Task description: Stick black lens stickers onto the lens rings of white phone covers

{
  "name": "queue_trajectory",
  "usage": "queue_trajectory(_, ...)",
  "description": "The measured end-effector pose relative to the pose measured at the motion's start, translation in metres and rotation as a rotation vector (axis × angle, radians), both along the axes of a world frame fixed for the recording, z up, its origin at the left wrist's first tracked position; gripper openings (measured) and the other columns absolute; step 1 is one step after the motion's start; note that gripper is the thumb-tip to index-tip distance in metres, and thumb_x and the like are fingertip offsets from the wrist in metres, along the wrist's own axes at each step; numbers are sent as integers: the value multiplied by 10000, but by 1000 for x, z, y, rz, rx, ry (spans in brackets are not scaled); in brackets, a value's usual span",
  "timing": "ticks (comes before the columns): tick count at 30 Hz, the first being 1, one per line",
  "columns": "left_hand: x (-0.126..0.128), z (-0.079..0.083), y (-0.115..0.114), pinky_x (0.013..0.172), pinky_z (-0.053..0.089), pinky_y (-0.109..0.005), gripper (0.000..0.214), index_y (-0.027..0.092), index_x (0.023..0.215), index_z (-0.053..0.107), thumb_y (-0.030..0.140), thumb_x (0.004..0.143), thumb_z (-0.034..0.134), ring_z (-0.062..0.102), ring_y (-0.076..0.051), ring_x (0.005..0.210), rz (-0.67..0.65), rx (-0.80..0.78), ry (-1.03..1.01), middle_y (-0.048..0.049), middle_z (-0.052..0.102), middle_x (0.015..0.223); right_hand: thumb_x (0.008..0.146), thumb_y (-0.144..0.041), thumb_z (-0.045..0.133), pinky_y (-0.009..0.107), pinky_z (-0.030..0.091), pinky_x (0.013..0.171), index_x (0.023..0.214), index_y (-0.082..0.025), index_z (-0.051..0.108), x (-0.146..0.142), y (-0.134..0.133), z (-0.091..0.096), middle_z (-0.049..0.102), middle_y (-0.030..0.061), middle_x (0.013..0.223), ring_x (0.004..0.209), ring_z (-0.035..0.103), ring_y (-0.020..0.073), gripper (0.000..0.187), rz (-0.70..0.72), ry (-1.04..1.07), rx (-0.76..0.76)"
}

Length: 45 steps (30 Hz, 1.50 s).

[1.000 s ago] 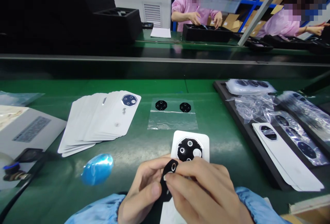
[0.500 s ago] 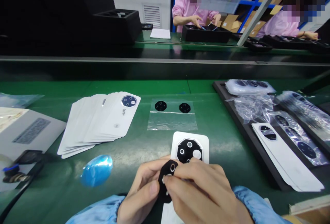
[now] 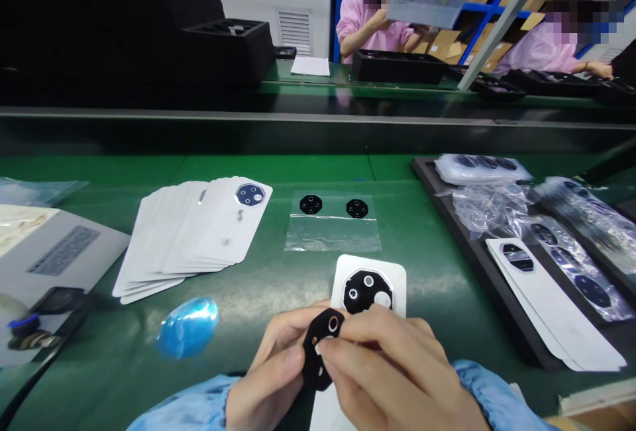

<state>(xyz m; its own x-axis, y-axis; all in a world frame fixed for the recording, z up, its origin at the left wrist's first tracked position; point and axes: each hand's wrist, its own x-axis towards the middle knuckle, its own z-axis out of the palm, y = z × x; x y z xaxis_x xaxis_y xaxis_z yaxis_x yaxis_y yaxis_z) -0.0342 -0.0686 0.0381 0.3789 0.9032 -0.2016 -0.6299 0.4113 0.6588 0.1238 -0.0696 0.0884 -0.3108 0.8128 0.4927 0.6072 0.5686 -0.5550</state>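
My left hand (image 3: 271, 358) holds a black octagonal camera lens cover (image 3: 314, 359) with round holes, tilted on edge between thumb and fingers. On the cover's face and right edge, the pinched thumb and forefinger of my right hand (image 3: 392, 365) rest; whatever lies between them is hidden. Beneath both hands is a white phone-shaped back panel (image 3: 399, 272), its black octagonal camera area (image 3: 358, 293) partly covered by my right fingers. Farther back, a clear zip bag (image 3: 332, 236) lies flat with two black octagonal covers, a left one (image 3: 311, 204) and a right one (image 3: 357, 208).
A fanned stack of white panels (image 3: 199, 232) lies left, behind a shiny blue film piece (image 3: 189, 328). At right, a dark tray (image 3: 477, 279) carries wrapped parts and white panels (image 3: 556, 312). A white box (image 3: 74, 245) and black cable stand far left. Two people in pink work opposite.
My hands keep nearly the same pose; the black cover turns slightly and my right thumb shifts a little on it. Across the bench, one person's hand has risen from the black box.
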Motion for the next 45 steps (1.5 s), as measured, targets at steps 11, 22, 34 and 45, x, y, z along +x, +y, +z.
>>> queue_trajectory(11,1,-3,-1,766,507,-253,291,246,1011,754,400,766,727,665,-207,905,16,5,42,-32,737,1011,1024,-223,306,278,413,534,928,-194,656,0,4,-5,641,-1,789,654,609,102,363,70,32,-19)
queue_trajectory(22,0,6,7,883,480,-235,269,200,1030,759,331,827,641,648,-203,959,-56,22,-125,-43,739,1013,844,-68,576,241,433,546,919,-196,637,4,5,-4,642,-3,823,638,594,84,160,52,160,-24)
queue_trajectory(34,2,4,8,766,508,-233,271,200,1044,754,317,843,616,660,-194,909,-52,28,-184,-31,750,968,782,3,577,237,475,526,906,-183,634,7,8,-5,596,22,803,643,587,109,230,56,273,-71)
queue_trajectory(45,0,2,9,883,451,-281,312,192,1055,750,360,844,592,624,-246,1028,-110,-21,-183,-42,741,1018,785,24,573,218,481,543,894,-146,691,8,12,5,587,30,785,655,582,104,234,87,434,-161)
